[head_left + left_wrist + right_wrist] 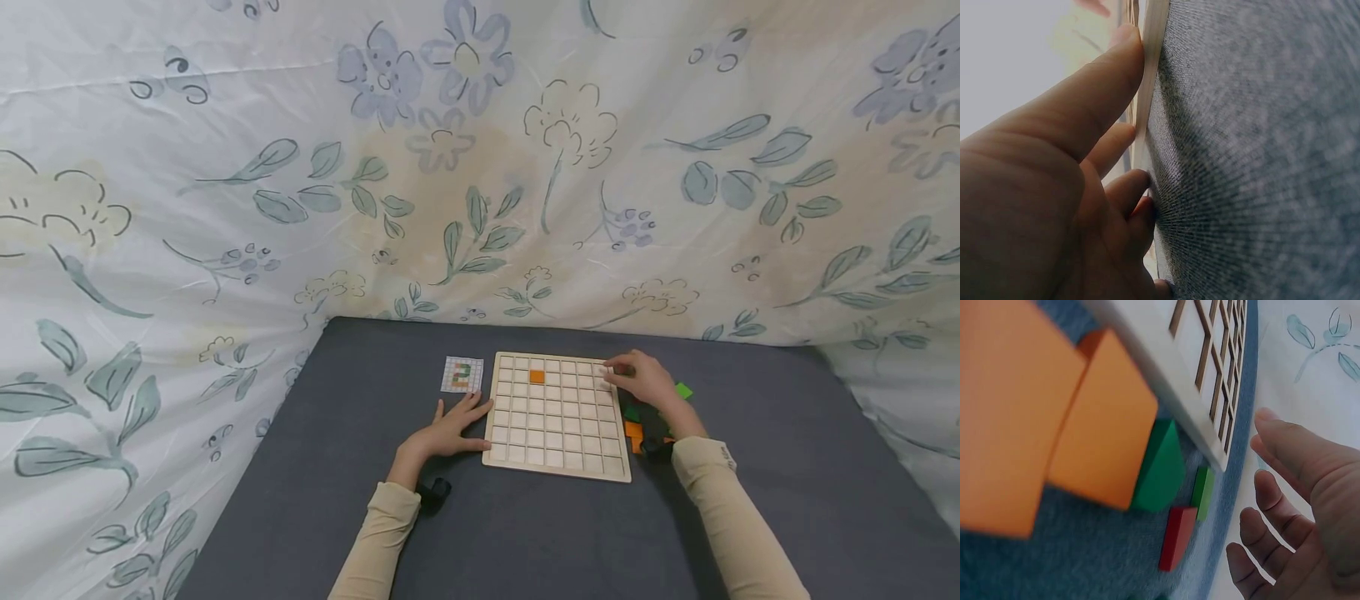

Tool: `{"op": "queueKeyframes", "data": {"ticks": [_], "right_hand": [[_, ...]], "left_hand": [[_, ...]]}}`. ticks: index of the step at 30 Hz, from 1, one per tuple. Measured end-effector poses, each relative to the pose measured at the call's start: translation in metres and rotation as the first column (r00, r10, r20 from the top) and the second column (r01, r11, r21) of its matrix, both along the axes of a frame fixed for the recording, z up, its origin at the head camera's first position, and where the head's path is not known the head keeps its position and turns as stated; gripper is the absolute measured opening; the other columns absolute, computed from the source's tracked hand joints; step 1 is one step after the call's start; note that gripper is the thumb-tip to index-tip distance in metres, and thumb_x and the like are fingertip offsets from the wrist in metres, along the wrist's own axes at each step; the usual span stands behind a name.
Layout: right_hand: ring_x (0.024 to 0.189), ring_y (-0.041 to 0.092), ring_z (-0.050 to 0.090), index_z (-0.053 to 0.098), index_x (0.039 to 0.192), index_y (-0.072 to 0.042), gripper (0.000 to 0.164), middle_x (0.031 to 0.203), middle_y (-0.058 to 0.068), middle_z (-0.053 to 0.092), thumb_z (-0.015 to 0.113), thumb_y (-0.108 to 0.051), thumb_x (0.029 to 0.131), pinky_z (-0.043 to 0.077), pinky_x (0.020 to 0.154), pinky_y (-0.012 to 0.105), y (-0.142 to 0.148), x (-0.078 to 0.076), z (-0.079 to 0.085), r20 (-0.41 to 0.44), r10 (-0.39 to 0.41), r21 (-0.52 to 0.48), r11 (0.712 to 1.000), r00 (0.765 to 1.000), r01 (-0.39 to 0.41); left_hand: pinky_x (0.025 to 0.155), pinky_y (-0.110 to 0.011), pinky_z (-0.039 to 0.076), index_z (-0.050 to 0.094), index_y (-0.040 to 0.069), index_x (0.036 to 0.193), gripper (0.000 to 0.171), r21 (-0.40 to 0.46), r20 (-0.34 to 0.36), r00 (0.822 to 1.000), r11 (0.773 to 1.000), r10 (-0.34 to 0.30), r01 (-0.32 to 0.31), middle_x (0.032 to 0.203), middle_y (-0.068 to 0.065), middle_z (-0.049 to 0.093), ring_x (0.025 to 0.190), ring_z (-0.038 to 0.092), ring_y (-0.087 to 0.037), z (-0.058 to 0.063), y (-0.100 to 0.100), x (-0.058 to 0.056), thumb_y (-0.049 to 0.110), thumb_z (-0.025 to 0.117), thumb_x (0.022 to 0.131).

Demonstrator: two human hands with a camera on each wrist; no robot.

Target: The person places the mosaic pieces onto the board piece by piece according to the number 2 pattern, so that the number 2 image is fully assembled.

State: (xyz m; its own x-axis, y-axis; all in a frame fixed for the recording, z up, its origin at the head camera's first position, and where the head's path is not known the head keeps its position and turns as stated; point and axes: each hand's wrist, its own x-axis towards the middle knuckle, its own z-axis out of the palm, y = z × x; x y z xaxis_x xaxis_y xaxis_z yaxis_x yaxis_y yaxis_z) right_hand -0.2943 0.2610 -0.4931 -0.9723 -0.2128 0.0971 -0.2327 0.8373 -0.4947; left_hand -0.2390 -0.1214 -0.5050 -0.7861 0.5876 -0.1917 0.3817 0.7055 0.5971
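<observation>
Wooden board point(561, 421) could skid if bumped: outstretched left hand point(446, 431) merely touches its edge; loosely spread right hand point(645, 379) looks empty

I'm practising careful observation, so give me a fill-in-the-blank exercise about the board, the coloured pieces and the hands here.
1. On the wooden board, one square tile coloured ____ sits in the grid.
2. In the head view, the small printed card lies to the ____ of the board.
3. The loose pieces in the right wrist view are orange, green and ____.
4. Those loose pieces lie nearer the person's ____ hand.

Missing words: orange; left; red; right.
</observation>
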Motion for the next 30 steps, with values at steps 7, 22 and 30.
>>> {"op": "queueKeyframes", "data": {"ticks": [7, 22, 30], "right_hand": [[0.066, 0.018, 0.042, 0.067, 0.113, -0.006, 0.033, 0.084, 0.007, 0.051, 0.067, -0.025, 0.086, 0.033, 0.051, 0.029, 0.008, 0.003, 0.000, 0.013, -0.022, 0.010, 1.000, 1.000, 0.022], [0.074, 0.022, 0.049, 0.068, 0.113, -0.008, 0.036, 0.087, 0.009, 0.052, 0.067, -0.031, 0.085, 0.041, 0.056, 0.033, 0.028, 0.009, -0.005, 0.009, -0.058, 0.041, 0.997, 0.998, 0.058], [0.072, 0.021, 0.047, 0.066, 0.114, -0.006, 0.036, 0.088, 0.010, 0.051, 0.066, -0.028, 0.087, 0.038, 0.054, 0.030, 0.038, 0.010, -0.007, 0.025, -0.074, 0.061, 0.996, 0.997, 0.072]], "left_hand": [[0.107, -0.062, -0.013, 0.022, 0.021, 0.149, 0.075, -0.002, 0.001, 1.000, 1.000, 0.001, -0.001, 0.156, -0.009, 0.008, 0.144, 0.000, -0.027, 0.001, 0.000, 0.000, 0.042, 0.060, 0.088], [0.107, -0.062, -0.012, 0.023, 0.020, 0.149, 0.075, 0.005, -0.002, 1.000, 1.000, -0.001, 0.001, 0.156, -0.010, 0.008, 0.144, 0.001, -0.028, 0.001, 0.000, 0.001, 0.042, 0.060, 0.088], [0.107, -0.062, -0.012, 0.023, 0.021, 0.149, 0.075, 0.000, -0.003, 1.000, 1.000, 0.005, -0.005, 0.156, -0.010, 0.008, 0.144, 0.001, -0.028, 0.001, 0.001, 0.001, 0.043, 0.060, 0.088]]}}
